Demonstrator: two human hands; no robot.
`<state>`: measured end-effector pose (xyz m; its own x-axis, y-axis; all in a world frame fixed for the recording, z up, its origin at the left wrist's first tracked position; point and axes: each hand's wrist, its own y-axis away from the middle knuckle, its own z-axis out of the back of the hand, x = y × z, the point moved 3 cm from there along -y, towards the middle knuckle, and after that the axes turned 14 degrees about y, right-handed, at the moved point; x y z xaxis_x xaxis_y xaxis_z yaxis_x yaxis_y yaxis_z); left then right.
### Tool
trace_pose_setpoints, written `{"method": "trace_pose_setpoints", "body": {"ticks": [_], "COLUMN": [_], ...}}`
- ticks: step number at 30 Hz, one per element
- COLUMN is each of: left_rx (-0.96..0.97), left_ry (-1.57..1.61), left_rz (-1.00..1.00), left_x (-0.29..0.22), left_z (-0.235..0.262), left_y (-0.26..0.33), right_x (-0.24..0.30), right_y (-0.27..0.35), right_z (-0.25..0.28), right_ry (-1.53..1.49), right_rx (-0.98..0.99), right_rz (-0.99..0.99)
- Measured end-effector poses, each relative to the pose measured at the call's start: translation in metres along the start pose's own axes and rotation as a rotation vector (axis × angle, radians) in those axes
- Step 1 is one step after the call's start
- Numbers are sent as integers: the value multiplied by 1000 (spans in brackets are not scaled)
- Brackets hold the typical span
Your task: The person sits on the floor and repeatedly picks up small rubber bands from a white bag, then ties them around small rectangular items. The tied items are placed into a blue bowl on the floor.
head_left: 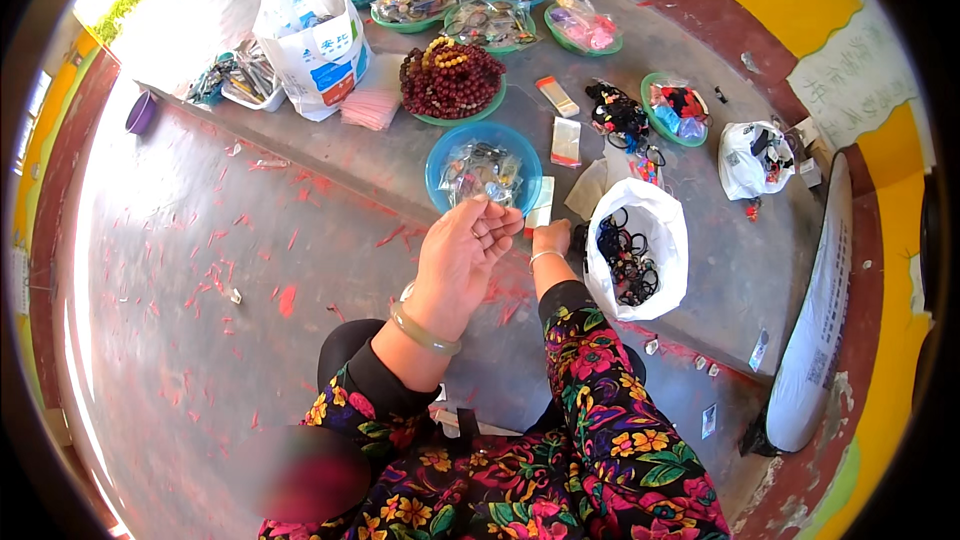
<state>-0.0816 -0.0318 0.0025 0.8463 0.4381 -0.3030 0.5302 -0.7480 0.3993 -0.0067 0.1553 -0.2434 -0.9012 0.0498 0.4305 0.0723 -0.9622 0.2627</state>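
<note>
My left hand is raised palm up in front of the blue basin, its fingers curled in and thumb and forefinger pressed together. Whatever lies between them is too small to make out. The basin holds small clear packets. My right hand is closed, knuckles up, beside a flat stack of clear bags and left of the white sack. What its fingers grip is hidden. Black hair ties fill the sack. Two more bag stacks, the nearer one, lie beyond.
Dark red beads are heaped in a green basin. Farther back stand several basins of packets. At left are a printed white bag and pink sheets. Another white bag stands right. A raised ledge crosses the floor.
</note>
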Motion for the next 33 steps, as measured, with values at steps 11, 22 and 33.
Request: {"method": "trace_pose_setpoints", "body": {"ticks": [11,22,33], "left_rx": [25,-17,258], "left_ry": [-29,-169,-122], "left_rz": [-18,-126,132], "left_x": [4,34,77], "left_z": [-2,-14,-29], "left_y": [1,-5,-1], "right_x": [-32,16,-11], "right_y": [-39,84,154], "right_z": [-1,182,230], "right_ry": [-635,-1047,-974], "right_rx": [248,440,683], "right_rz": [41,161,383]}}
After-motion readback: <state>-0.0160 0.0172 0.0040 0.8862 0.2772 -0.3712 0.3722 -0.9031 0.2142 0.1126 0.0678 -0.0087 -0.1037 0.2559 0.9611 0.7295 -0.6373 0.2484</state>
